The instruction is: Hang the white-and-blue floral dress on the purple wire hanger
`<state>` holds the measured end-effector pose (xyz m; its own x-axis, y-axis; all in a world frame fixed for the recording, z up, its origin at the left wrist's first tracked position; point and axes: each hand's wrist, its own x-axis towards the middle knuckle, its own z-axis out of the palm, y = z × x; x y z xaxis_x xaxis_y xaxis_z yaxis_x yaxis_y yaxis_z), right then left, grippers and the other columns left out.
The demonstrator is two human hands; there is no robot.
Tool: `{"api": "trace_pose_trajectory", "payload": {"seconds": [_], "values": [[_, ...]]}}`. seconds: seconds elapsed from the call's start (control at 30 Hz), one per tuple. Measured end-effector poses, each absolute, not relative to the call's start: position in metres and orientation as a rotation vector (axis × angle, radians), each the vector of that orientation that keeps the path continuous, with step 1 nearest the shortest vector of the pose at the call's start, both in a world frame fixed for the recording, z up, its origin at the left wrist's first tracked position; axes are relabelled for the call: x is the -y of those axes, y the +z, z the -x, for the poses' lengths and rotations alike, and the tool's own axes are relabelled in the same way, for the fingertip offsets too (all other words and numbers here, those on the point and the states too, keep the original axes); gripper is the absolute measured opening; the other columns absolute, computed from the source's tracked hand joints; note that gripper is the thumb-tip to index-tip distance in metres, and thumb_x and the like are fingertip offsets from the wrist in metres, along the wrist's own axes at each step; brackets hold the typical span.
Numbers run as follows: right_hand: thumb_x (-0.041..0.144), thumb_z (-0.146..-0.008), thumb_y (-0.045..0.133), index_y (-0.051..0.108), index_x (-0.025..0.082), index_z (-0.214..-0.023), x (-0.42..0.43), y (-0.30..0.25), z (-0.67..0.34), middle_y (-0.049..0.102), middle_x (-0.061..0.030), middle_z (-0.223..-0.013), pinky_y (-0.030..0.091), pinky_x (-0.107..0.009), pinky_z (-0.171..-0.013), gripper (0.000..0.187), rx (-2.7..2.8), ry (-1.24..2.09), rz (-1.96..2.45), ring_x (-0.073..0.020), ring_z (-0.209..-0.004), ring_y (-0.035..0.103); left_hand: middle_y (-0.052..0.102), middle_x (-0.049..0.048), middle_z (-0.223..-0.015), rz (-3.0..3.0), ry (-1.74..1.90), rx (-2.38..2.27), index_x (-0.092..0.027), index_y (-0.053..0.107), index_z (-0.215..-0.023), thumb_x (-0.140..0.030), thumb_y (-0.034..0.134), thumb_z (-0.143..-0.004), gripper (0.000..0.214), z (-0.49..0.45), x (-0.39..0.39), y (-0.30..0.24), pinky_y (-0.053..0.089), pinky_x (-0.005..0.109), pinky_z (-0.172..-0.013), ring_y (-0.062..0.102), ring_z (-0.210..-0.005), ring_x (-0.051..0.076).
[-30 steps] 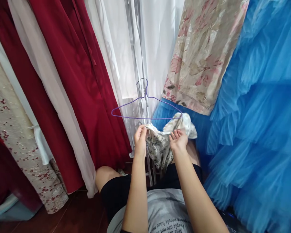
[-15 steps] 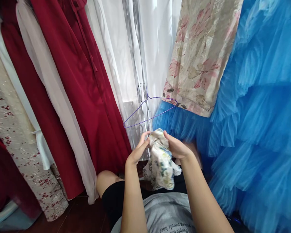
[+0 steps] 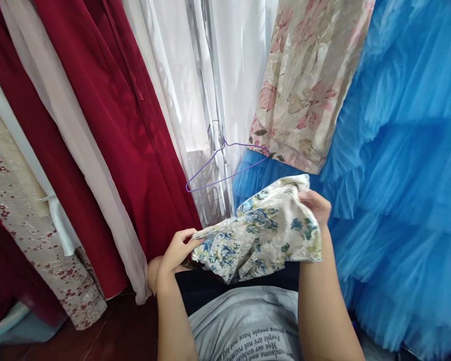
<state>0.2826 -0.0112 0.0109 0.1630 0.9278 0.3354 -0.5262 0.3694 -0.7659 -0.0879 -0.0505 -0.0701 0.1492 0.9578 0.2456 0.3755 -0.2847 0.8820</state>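
Cloth [image 3: 263, 230] stretches crosswise above the lap [image 3: 206, 297], long axis slanting up to the right: left hand [image 3: 176, 248] pinches one end, right hand [image 3: 316, 204] holds the other, grip partly hidden, and the hanger [image 3: 244, 169] hangs beyond, apart

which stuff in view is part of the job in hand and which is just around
Part of it:
- blue-flowered cloth, held in both hands
- purple hanger, possibly; untouched

Just around:
- red garment
- pink-flowered garment
- blue tulle
- white fabric
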Motion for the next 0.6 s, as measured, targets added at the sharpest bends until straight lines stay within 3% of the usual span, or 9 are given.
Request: {"api": "trace_pose_trajectory", "payload": {"seconds": [0.13,0.2,0.27,0.37,0.47,0.6], "values": [[0.024,-0.061,0.071,0.055,0.019,-0.053,-0.005,0.004,-0.274,0.048,0.0045,-0.051,0.029,-0.025,-0.047,0.019,1.174,0.797,0.868,-0.0106,-0.049,0.040,0.072,0.0056,-0.089,-2.006,1.281,-1.574,-0.019,0.071,-0.080,-0.040,0.058,-0.090,0.027,0.106,0.035,-0.080,0.047,0.037,-0.093,0.064,-0.088,0.024],[0.024,-0.067,0.066,0.058,0.018,-0.058,-0.016,0.000,-0.274,0.052,0.0035,-0.055,0.032,-0.025,-0.051,0.014,1.331,0.575,0.979,-0.0122,-0.053,0.044,0.074,0.0062,-0.094,-2.158,1.289,-1.695,-0.021,0.071,-0.080,-0.033,0.051,-0.091,0.026,0.113,0.013,-0.076,0.036,0.046,-0.110,0.065,-0.092,0.025],[0.023,-0.069,0.063,0.067,0.017,-0.070,-0.031,-0.003,-0.276,0.062,0.0004,-0.065,0.039,-0.027,-0.057,0.006,1.448,0.465,1.023,-0.0158,-0.061,0.052,0.075,0.0067,-0.100,-2.290,1.310,-1.742,-0.022,0.072,-0.086,-0.028,0.048,-0.089,0.025,0.122,-0.012,-0.066,0.026,0.049,-0.118,0.065,-0.096,0.025],[0.025,-0.069,0.066,0.069,0.017,-0.110,-0.062,-0.007,-0.274,0.071,-0.0049,-0.080,0.048,-0.034,-0.066,0.042,1.550,0.332,1.098,-0.0219,-0.068,0.060,0.075,0.0073,-0.098,-2.250,1.537,-1.713,-0.020,0.072,-0.094,-0.023,0.044,-0.087,0.028,0.132,-0.044,-0.042,0.040,0.042,-0.106,0.065,-0.093,0.024],[0.032,-0.071,0.069,0.042,0.013,-0.148,-0.100,-0.003,-0.266,0.073,-0.0150,-0.106,0.053,-0.044,-0.082,0.084,1.542,0.218,1.124,-0.0320,-0.090,0.068,0.072,0.0053,-0.087,-1.966,1.803,-1.543,-0.018,0.071,-0.093,-0.027,0.046,-0.089,0.027,0.131,-0.068,-0.016,0.049,0.030,-0.080,0.064,-0.083,0.022],[0.036,-0.067,0.075,0.019,0.005,-0.158,-0.152,0.017,-0.263,0.050,-0.0269,-0.148,0.042,-0.050,-0.109,0.112,1.553,0.242,1.131,-0.0394,-0.133,0.052,0.064,0.0028,-0.066,-1.633,1.922,-1.337,-0.016,0.064,-0.071,-0.046,0.055,-0.089,0.036,0.111,-0.095,0.005,0.046,0.025,-0.064,0.060,-0.069,0.019]]}}
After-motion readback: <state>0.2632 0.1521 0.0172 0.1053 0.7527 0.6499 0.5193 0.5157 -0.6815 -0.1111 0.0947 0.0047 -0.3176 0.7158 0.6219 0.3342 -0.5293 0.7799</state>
